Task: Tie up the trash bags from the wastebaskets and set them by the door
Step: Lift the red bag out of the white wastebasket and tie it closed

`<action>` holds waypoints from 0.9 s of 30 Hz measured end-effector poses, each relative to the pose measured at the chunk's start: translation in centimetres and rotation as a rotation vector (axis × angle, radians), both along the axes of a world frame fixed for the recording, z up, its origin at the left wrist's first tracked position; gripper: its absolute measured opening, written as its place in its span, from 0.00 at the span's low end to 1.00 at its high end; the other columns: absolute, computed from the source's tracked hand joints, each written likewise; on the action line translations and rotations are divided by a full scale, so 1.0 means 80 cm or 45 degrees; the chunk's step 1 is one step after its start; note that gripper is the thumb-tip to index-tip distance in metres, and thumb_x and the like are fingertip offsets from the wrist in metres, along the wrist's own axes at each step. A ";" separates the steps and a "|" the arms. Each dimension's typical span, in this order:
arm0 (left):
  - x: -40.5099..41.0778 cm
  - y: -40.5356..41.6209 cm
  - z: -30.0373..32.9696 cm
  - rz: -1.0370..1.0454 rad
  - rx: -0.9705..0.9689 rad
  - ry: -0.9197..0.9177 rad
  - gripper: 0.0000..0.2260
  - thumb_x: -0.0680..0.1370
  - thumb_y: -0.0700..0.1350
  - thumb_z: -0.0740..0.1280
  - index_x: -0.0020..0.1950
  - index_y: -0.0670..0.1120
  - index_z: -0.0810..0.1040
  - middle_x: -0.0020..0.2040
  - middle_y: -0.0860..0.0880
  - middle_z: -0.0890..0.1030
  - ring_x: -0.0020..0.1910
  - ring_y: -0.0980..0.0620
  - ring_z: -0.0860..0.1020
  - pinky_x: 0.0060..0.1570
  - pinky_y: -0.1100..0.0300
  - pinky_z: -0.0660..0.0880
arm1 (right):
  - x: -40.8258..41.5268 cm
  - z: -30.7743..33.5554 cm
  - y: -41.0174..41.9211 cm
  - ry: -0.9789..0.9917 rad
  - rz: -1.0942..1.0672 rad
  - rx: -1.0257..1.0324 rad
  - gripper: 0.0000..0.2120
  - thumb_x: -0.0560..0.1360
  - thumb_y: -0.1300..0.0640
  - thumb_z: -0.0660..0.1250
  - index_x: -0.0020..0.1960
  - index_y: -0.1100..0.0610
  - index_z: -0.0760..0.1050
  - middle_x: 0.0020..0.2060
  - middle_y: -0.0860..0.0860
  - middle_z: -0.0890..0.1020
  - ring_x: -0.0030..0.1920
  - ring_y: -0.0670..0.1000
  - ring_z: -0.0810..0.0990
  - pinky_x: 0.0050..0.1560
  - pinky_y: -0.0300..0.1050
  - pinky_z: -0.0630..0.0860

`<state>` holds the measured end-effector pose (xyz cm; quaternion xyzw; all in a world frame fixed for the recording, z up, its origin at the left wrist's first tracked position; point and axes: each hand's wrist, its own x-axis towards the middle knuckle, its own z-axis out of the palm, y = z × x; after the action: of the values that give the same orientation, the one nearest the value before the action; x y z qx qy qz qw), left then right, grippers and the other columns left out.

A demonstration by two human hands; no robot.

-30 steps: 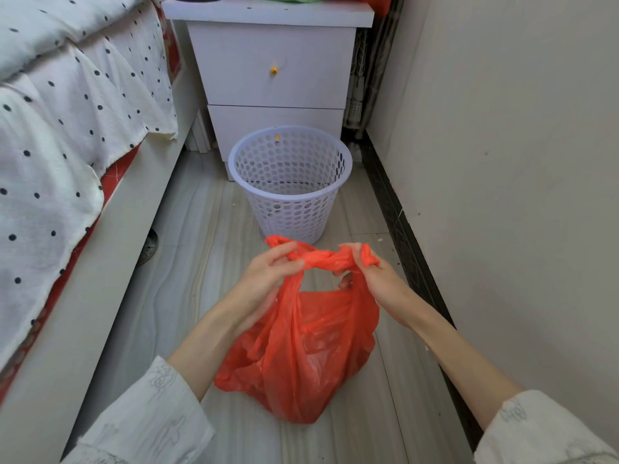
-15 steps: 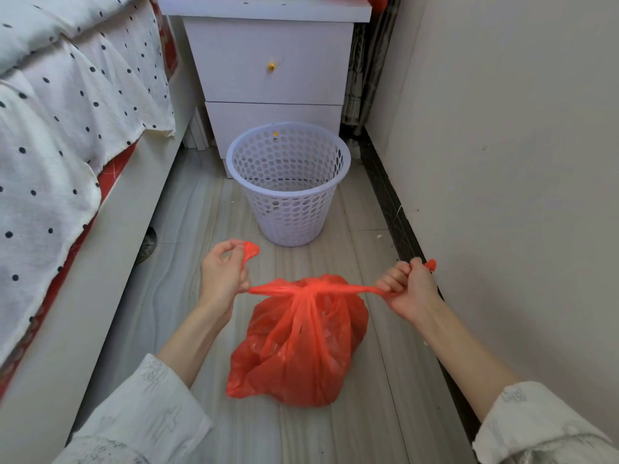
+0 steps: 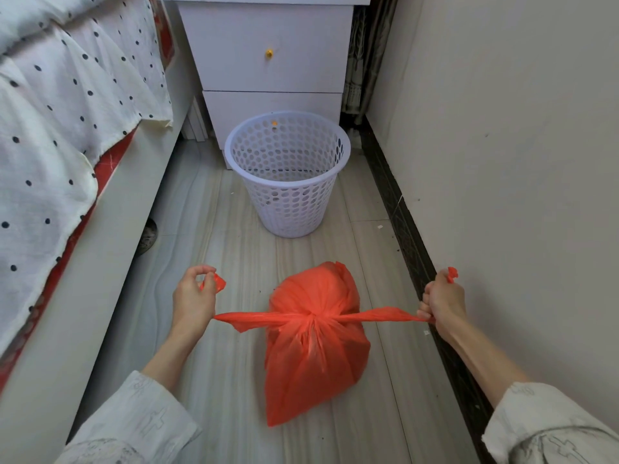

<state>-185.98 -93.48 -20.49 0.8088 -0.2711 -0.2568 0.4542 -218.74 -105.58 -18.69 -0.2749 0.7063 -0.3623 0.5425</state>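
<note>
A red plastic trash bag [image 3: 315, 360] sits on the floor between my arms, its neck cinched by a knot at its top. Two handle strips stretch sideways from the knot. My left hand [image 3: 192, 299] is closed around the left strip, whose end pokes out by the fingers. My right hand [image 3: 442, 301] is clenched on the right strip, close to the wall, with the strip's tip sticking up above the fist. Behind the bag stands a white perforated wastebasket [image 3: 288, 175] with nothing in it.
A white two-drawer nightstand [image 3: 266, 61] stands behind the wastebasket. A bed with a dotted white cover [image 3: 60, 128] runs along the left; a wall with dark skirting [image 3: 502, 162] runs along the right. A shoe [image 3: 147, 236] pokes out from under the bed.
My hands have moved far apart, drawing the two strips taut and tightening the knot. The bag has dropped lower and its top has closed.
</note>
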 end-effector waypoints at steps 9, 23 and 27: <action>0.025 -0.006 0.009 0.179 -0.375 0.800 0.07 0.78 0.43 0.61 0.44 0.40 0.72 0.25 0.52 0.68 0.16 0.59 0.61 0.20 0.70 0.65 | 0.018 0.014 -0.009 -0.410 0.212 -0.096 0.25 0.80 0.44 0.48 0.37 0.59 0.72 0.27 0.51 0.79 0.29 0.48 0.79 0.39 0.47 0.73; -0.028 0.005 0.006 0.100 0.023 1.326 0.23 0.76 0.60 0.58 0.64 0.48 0.69 0.69 0.45 0.69 0.63 0.46 0.72 0.64 0.42 0.62 | 0.077 -0.014 0.058 -0.724 0.217 0.182 0.06 0.75 0.61 0.64 0.39 0.58 0.71 0.33 0.53 0.76 0.38 0.49 0.76 0.43 0.39 0.76; -0.059 -0.003 0.002 0.199 -0.110 1.465 0.08 0.77 0.47 0.62 0.46 0.43 0.73 0.46 0.44 0.77 0.43 0.51 0.76 0.38 0.56 0.80 | 0.104 -0.024 0.059 -0.268 0.409 -0.147 0.15 0.79 0.56 0.57 0.37 0.56 0.76 0.41 0.54 0.81 0.49 0.53 0.78 0.59 0.47 0.74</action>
<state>-190.71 -93.68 -20.29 0.5377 0.0694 -0.6095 0.5785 -210.41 -100.88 -20.63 -0.3754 0.5709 -0.3376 0.6475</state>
